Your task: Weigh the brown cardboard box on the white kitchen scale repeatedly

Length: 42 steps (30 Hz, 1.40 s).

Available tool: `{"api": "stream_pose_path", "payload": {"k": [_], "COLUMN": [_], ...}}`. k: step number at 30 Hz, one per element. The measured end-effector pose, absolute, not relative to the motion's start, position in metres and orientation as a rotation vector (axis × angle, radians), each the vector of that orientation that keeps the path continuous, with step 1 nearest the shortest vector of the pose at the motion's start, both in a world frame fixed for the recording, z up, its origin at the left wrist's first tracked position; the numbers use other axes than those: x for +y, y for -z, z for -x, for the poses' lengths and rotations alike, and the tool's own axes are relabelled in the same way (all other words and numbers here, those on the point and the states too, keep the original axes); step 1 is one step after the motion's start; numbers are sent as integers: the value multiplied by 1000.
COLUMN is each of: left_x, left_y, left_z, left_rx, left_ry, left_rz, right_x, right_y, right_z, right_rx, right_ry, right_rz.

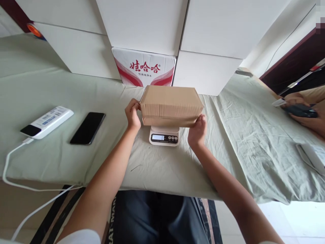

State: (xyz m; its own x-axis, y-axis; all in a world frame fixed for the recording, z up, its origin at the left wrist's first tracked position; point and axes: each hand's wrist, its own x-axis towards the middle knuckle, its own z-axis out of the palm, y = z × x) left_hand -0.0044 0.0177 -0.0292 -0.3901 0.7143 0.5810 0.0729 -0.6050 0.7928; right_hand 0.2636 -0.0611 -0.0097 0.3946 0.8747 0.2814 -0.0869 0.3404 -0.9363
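A brown cardboard box (171, 105) is held level between my two hands, over a small white kitchen scale (164, 139). My left hand (133, 113) grips the box's left end, its fingers curled behind the edge. At the lower right corner, my right hand (198, 130) closes on the box with the fingertips on its side. The scale's lit display seems to read 0. Most of its weighing plate is hidden under the box, so I cannot tell whether the two touch.
White panels (210, 71) and a red-and-white carton (144, 67) stand behind the scale. A black phone (87, 128) and a white power bank (47, 122) with a cable lie at left. Another person's hands (302, 108) hold a dark object at right, above a white device (312, 156).
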Motion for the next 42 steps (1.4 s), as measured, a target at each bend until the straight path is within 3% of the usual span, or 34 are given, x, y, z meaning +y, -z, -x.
{"api": "stream_pose_path", "payload": {"k": [7, 42], "left_x": [14, -3], "left_y": [30, 16], "left_z": [5, -9], "left_rx": [1093, 911], "left_ry": [-2140, -2048], "left_rz": [-1409, -1207], "right_x": [-71, -68], "right_y": [35, 18], "right_z": [-258, -264], "right_rx": [-921, -799], "right_ry": [-846, -846], "right_rz": [998, 978]}}
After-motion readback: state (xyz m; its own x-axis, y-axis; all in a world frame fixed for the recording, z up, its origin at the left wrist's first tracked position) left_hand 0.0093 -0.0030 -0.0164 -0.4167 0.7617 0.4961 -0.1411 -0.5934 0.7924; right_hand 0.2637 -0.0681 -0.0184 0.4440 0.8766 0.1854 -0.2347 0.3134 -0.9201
